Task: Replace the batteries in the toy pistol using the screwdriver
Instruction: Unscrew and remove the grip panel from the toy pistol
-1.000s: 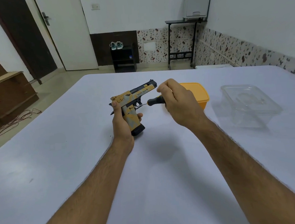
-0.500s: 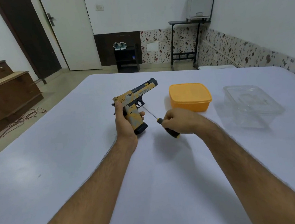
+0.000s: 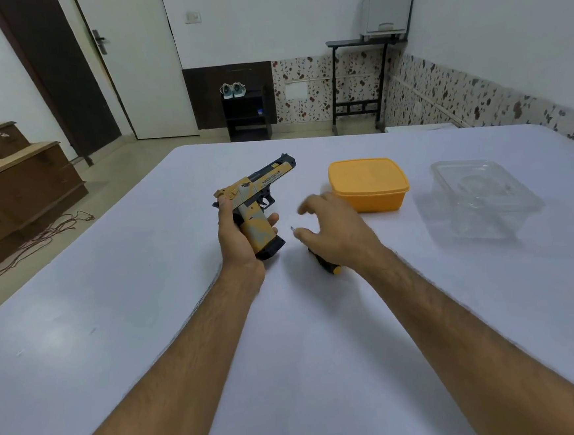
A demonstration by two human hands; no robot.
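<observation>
Screwdriver [image 3: 327, 264] is now down on the bench [image 3: 150, 331], lying just under the right hand [image 3: 335, 234]; only the black handle end with its orange cap shows below the wrist, and what looks like the shaft tip pokes out near the thumb. Right-hand fingers [image 3: 307, 207] are spread and relaxed, gripping nothing, blurred with motion. Left hand [image 3: 237, 235] grips the toy pistol [image 3: 257, 206] by the grip, held upright, muzzle pointing up and away, butt end near the bench.

Versus half a second back: the right hand held the screwdriver handle low beside the pistol; now it has let go. A second back the tip was against the pistol's side. Pistol and left hand barely moved.

Judgement: unscrewing looks finished, so the freed right hand probably goes for the battery cover next. No loose screw or cover visible. Orange lidded box [image 3: 369, 185] and clear container [image 3: 483, 198] sit untouched to the right.
</observation>
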